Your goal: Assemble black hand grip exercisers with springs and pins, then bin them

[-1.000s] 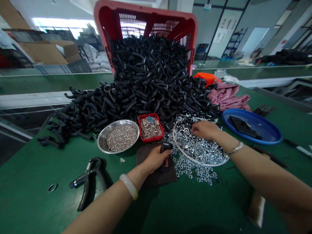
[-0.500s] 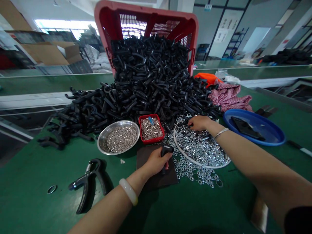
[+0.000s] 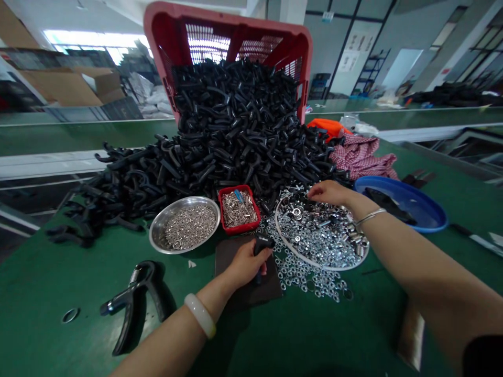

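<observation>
My left hand (image 3: pixel 249 264) is wrapped around a black plastic handle (image 3: pixel 264 243), holding it over a dark square pad (image 3: pixel 231 252). The handle's top end sticks out above my fist. At the back of a white-rimmed tray (image 3: pixel 293 251) of loose nuts, washers and springs (image 3: pixel 322 243) is my right hand (image 3: pixel 328 192), fingertips pinched together. Whatever is between those fingertips is too small to make out. A red box of metal pins (image 3: pixel 238 207) and a steel bowl of small metal parts (image 3: pixel 190 225) stand beyond my left hand.
Behind everything, a tipped red crate (image 3: pixel 228 21) spills a heap of black handles (image 3: pixel 236 131). A spring hand grip (image 3: pixel 137 298) and a metal ring (image 3: pixel 69 315) lie at left. To the right are a blue tray (image 3: pixel 428 214) with a dark phone-like object and a checked cloth (image 3: pixel 365 156).
My right hand has lifted slightly and shifted at the back of the tray, uncovering more small parts. My left hand keeps its grip on the handle. The whole view has shifted a little.
</observation>
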